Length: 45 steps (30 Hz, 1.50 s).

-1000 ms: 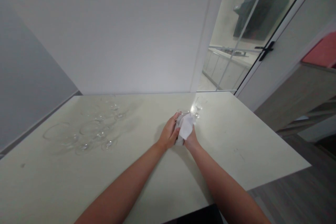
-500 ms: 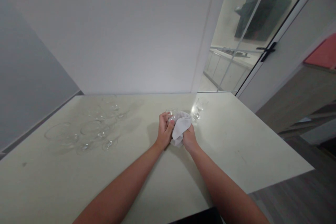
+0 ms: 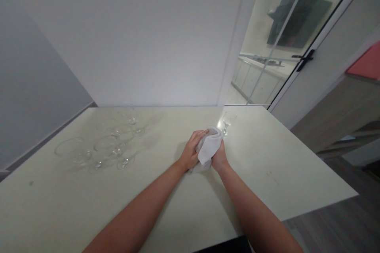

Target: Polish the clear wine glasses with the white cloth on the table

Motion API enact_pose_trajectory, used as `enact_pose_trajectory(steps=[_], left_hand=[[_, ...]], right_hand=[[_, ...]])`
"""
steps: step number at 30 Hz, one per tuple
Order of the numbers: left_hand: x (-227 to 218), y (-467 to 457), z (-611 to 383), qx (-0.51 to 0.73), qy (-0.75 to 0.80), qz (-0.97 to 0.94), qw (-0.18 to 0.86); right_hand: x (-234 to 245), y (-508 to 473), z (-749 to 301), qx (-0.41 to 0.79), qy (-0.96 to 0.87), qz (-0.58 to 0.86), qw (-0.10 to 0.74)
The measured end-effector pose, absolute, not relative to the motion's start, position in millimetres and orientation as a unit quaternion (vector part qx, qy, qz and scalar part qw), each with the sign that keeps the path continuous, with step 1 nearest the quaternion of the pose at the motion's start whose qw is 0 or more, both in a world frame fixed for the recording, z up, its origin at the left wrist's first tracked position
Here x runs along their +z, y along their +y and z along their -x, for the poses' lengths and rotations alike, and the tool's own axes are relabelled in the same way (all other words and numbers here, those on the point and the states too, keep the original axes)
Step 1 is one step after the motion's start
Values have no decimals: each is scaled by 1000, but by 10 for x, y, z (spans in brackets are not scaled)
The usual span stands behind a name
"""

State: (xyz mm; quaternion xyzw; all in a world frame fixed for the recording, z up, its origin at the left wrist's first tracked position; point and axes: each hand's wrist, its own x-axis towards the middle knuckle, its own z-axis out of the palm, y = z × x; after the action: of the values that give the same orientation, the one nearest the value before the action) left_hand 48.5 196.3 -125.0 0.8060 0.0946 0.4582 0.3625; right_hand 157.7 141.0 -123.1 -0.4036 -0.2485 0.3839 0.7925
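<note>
Near the middle of the table, my left hand is wrapped around a clear glass that the cloth and fingers now almost wholly hide. A white cloth is bunched over the glass, between my two hands. My right hand grips this cloth from the right side, its fingertips covered by the folds. Just beyond my right hand, a clear stemmed glass stands upright on the table.
Several clear stemmed glasses stand grouped on the left of the pale table. A white wall rises behind the far edge. At the right are a glass-paned door with a black handle and a wooden shelf unit.
The cloth has shifted over the glass, whose rim showed above my left fingers before. Both hands have turned and moved slightly to the right. The view has tilted a little.
</note>
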Motion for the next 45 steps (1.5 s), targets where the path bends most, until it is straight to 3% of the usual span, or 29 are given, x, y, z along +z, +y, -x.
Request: enact_pose_trajectory(steps=[8,17,25,32,45], left_hand=[[-1355,1981,-531,460,85,-815,341],[-1338,1912,-522,456,127,-790,390],[-1319,1893,-535,457,149,-783,395],[-1273,1881,-534,516,144,-775,335],[-1391,1950,-547,555,186,-774,242]], right_hand=[[-1092,1387,-1572,364,-276,417,786],[-1353,1439,-1624,376,-262,417,785],[-1437,1435,-1631,301,-256,478,784],[-1227,1411,-1617,335,-288,443,780],[-1218,1283,-1546,202,-390,457,773]])
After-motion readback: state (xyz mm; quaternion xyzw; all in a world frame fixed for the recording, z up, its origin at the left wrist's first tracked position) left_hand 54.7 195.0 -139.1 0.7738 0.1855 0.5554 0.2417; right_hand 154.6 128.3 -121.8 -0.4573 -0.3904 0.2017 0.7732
